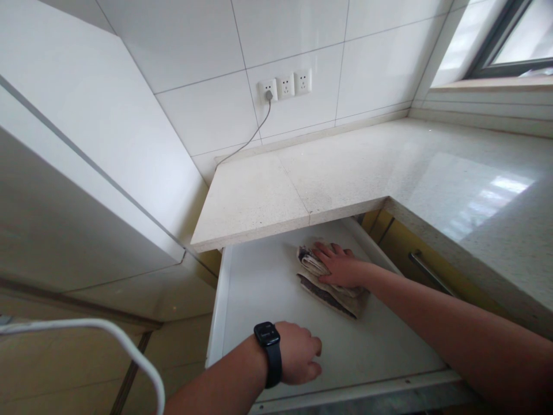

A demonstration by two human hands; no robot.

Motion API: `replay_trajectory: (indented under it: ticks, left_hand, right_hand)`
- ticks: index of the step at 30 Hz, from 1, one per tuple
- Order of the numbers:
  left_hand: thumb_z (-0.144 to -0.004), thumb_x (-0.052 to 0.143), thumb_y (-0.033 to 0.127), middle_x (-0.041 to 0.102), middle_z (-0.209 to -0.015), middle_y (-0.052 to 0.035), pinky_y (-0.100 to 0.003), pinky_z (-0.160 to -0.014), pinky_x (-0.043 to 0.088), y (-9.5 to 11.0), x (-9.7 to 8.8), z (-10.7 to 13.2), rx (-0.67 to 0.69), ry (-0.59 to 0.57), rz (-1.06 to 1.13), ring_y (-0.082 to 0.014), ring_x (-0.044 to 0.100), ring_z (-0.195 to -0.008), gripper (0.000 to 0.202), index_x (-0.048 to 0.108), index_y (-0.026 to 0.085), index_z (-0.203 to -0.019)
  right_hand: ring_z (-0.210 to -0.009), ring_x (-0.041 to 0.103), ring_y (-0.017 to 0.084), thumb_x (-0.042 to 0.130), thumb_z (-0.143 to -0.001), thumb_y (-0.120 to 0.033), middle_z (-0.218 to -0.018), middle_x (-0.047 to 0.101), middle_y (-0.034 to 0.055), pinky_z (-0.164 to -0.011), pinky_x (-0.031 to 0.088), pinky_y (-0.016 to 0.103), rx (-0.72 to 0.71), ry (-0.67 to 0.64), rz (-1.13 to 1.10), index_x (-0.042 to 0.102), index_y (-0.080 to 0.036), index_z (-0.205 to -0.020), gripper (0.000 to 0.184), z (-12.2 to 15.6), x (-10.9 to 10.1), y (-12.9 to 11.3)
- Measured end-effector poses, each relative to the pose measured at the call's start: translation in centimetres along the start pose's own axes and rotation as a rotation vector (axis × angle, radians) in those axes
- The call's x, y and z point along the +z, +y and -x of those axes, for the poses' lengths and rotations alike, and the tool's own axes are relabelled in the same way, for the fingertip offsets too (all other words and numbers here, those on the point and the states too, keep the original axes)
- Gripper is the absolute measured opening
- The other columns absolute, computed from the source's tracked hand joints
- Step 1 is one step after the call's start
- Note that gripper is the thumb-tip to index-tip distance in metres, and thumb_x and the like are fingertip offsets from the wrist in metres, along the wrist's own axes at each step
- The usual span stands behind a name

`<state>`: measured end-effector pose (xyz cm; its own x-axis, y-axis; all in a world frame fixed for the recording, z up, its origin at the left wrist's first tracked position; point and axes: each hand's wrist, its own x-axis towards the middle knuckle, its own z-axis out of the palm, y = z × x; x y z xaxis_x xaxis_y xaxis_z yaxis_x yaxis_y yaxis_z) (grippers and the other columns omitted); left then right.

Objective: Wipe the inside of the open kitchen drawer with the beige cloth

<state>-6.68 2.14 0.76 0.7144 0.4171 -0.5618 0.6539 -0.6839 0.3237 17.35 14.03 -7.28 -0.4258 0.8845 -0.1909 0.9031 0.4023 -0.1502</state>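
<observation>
A folded beige cloth (341, 300) with dark brown patches lies inside a pulled-out white drawer (254, 282). My right hand (341, 266) rests on top of the cloth, palm down, its fingers spread over the folded part. One strip of the cloth sticks out flat toward me. My left hand (299, 353), with a black watch (268, 346) on the wrist, hovers over the front of the drawer. Its fingers are loosely bent, a gap shows between thumb and forefinger, and nothing is held.
A pale stone countertop (259, 202) overhangs the back of the drawer and turns along the right. Yellow cabinet fronts with a metal handle (432, 274) stand close on the right. A white cabinet (86, 109) is at left. A white cable (129, 351) loops at lower left; wall sockets (286, 86) hold one plug.
</observation>
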Motion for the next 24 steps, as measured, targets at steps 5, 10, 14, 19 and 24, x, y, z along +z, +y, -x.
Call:
replay_trajectory:
  ticks: [5,10,14,19,24]
  left_hand:
    - [-0.085,0.045,0.050,0.071,-0.109,-0.0144,-0.047,-0.080,0.056,0.03,0.04,0.04,-0.007,0.009,-0.010,-0.0326,0.069,-0.098,0.048,0.067,0.024,-0.119]
    - [-0.085,0.045,0.050,0.071,-0.108,-0.0145,-0.047,-0.080,0.055,-0.04,0.12,0.02,-0.005,0.013,-0.010,-0.0326,0.069,-0.098,0.048,0.067,0.024,-0.120]
    - [-0.085,0.044,0.049,0.071,-0.108,-0.0151,-0.049,-0.080,0.056,-0.11,0.14,0.00,0.005,0.013,-0.005,-0.0343,0.069,-0.098,0.048,0.067,0.023,-0.119]
    - [-0.085,0.045,0.050,0.071,-0.109,-0.0151,-0.049,-0.079,0.056,-0.16,0.23,-0.05,-0.003,0.013,-0.009,-0.0346,0.069,-0.099,0.048,0.067,0.024,-0.119]
    - [-0.085,0.045,0.050,0.071,-0.109,-0.0151,-0.050,-0.080,0.056,-0.20,0.41,-0.14,0.001,0.022,-0.006,-0.0348,0.069,-0.098,0.048,0.067,0.024,-0.118]
  right_hand:
    - [-0.139,0.023,0.052,0.052,-0.079,-0.063,-0.165,0.013,0.0112,-0.099,0.030,0.070,0.013,-0.004,-0.001,0.024,-0.030,-0.155,0.088,-0.03,-0.08,-0.07]
    - [-0.140,0.022,0.052,0.052,-0.079,-0.064,-0.166,0.011,0.0114,-0.099,0.031,0.070,0.013,-0.018,0.003,0.023,-0.028,-0.156,0.090,-0.11,-0.04,-0.03]
    - [-0.138,0.024,0.053,0.051,-0.079,-0.064,-0.165,0.012,0.0114,-0.099,0.032,0.070,0.012,-0.002,0.010,0.025,-0.027,-0.156,0.089,-0.06,0.03,-0.04]
    - [-0.139,0.023,0.052,0.052,-0.079,-0.062,-0.165,0.014,0.0124,-0.100,0.030,0.070,0.011,-0.001,0.008,0.026,-0.027,-0.155,0.088,-0.03,0.02,-0.10]
    - [-0.140,0.022,0.053,0.052,-0.078,-0.064,-0.166,0.012,0.0107,-0.099,0.030,0.070,0.015,-0.006,0.002,0.023,-0.029,-0.156,0.089,-0.16,0.24,0.06]
